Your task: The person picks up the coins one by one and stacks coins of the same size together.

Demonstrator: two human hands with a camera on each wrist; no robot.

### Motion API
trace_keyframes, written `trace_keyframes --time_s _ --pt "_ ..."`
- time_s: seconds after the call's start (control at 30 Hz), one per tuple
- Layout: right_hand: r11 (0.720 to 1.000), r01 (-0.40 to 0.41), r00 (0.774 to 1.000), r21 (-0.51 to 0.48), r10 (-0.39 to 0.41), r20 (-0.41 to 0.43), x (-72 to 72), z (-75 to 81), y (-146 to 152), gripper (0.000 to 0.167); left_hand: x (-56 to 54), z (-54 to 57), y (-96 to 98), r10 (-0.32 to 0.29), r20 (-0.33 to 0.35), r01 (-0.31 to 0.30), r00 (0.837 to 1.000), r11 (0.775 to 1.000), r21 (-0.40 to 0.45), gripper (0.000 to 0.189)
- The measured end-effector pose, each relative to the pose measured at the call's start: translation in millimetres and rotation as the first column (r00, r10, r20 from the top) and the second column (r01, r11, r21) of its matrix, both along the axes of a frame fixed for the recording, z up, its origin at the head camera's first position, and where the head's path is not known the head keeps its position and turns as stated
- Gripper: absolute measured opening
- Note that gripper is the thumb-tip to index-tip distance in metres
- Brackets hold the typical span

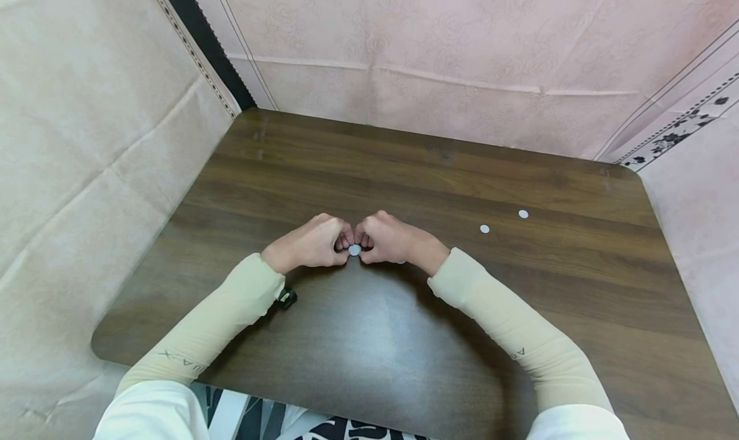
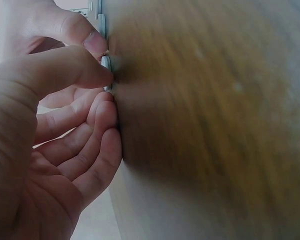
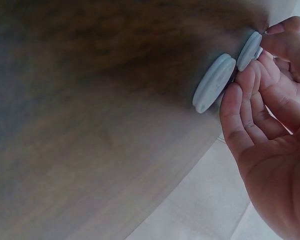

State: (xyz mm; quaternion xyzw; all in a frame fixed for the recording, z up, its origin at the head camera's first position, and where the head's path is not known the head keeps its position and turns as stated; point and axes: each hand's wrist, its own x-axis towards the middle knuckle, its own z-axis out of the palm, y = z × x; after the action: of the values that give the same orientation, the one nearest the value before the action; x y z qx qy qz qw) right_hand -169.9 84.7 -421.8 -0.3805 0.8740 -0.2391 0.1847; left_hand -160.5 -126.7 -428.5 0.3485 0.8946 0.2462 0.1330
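A small white round disc (image 1: pixel 355 250) lies at the tabletop's middle between my two hands. My left hand (image 1: pixel 316 240) grips its left edge with curled fingers, and in the left wrist view the thumb tip overlaps the disc (image 2: pixel 106 65). From the other side my right hand (image 1: pixel 398 238) grips the same disc (image 3: pixel 249 51) with thumb and fingers. The two hands nearly meet at their fingertips. A second white disc (image 3: pixel 214 83), with a grooved rim, sits on the table close to the right fingers; the right hand mostly hides it in the head view.
Two more white discs, a nearer one (image 1: pixel 484 229) and a farther one (image 1: pixel 523 214), lie on the brown wooden table (image 1: pixel 369 337) to the right. A small black object (image 1: pixel 287 297) is by the left sleeve. Patterned cloth (image 1: pixel 450 61) hangs behind the table.
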Motion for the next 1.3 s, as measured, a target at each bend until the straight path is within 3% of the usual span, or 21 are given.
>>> trace_keyframes --time_s 0.8,1.3 --pt "1.000 0.023 0.999 0.017 -0.023 0.035 -1.0 0.4 1.2 0.014 -2.3 -0.9 0.0 -0.002 -0.006 0.002 1.000 1.000 0.002 0.006" --pt "1.000 0.030 0.999 0.006 -0.030 0.012 -0.4 1.0 0.3 0.016 -3.7 -1.9 0.5 -0.002 -0.001 0.002 1.000 1.000 0.001 0.005"
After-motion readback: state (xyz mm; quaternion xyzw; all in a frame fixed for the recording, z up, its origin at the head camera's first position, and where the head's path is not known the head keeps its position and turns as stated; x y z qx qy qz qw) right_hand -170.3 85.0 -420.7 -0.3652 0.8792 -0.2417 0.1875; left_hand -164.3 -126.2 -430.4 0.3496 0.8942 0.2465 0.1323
